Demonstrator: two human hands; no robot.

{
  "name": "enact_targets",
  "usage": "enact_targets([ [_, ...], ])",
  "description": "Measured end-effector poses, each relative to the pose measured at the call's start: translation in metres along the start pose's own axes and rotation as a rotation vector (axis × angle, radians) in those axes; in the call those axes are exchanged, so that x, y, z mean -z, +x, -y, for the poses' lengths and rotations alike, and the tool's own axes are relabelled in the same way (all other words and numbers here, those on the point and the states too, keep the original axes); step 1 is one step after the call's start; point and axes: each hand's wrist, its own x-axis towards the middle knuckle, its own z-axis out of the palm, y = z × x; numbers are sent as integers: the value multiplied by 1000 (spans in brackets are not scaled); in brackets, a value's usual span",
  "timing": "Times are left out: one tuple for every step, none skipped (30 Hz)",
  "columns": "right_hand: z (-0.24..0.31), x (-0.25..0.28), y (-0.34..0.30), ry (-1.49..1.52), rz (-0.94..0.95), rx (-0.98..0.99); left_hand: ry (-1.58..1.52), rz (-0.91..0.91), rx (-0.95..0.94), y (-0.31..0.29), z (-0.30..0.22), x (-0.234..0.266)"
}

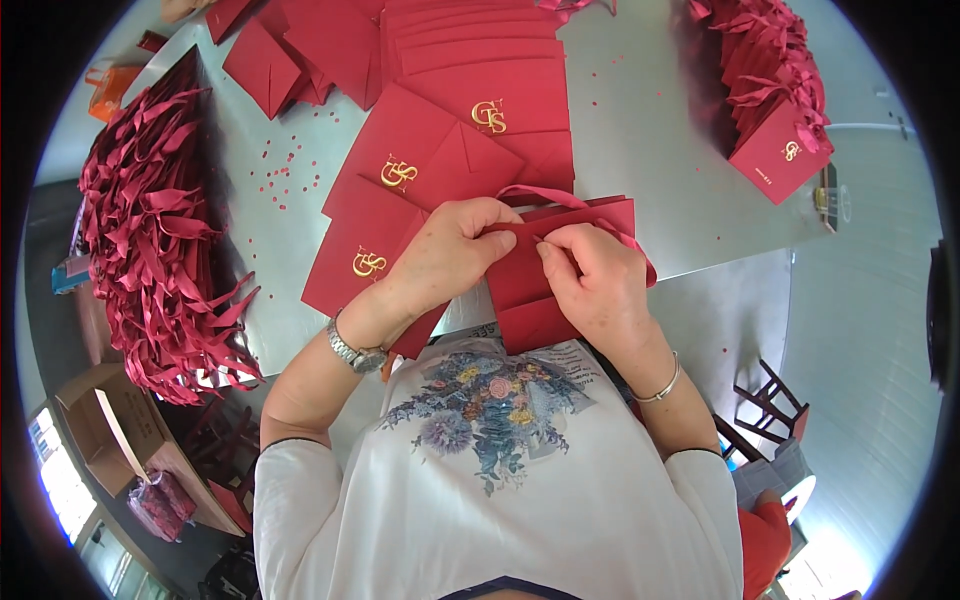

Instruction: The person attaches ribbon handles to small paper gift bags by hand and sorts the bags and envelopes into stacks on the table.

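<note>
A dark red paper bag [522, 275] lies flat before me at the table's front edge. My left hand [447, 250] is closed on its upper edge, thumb and forefinger pinching near the top. My right hand [597, 278] is closed in a pinch just right of the left fingertips, over the bag's face. A small dark red tip, seemingly ribbon, shows at its fingers. A red ribbon [548, 194] loops along the bag's top and passes behind my right hand. Under my left wrist lie more red bags [400, 180] with gold lettering, overlapping.
A row of flat red bags [470, 50] reaches toward the far edge. Ribboned bags are bundled at the left [165, 240] and far right [775, 110]. Small red paper dots lie scattered on the metal table [650, 150]. An open cardboard box [115, 430] and a wooden stool [770, 405] stand below.
</note>
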Motion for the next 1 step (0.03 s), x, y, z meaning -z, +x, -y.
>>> enact_targets([
  [0, 0, 0, -11, 4, -16, -2, -1, 3, 0, 1, 0],
])
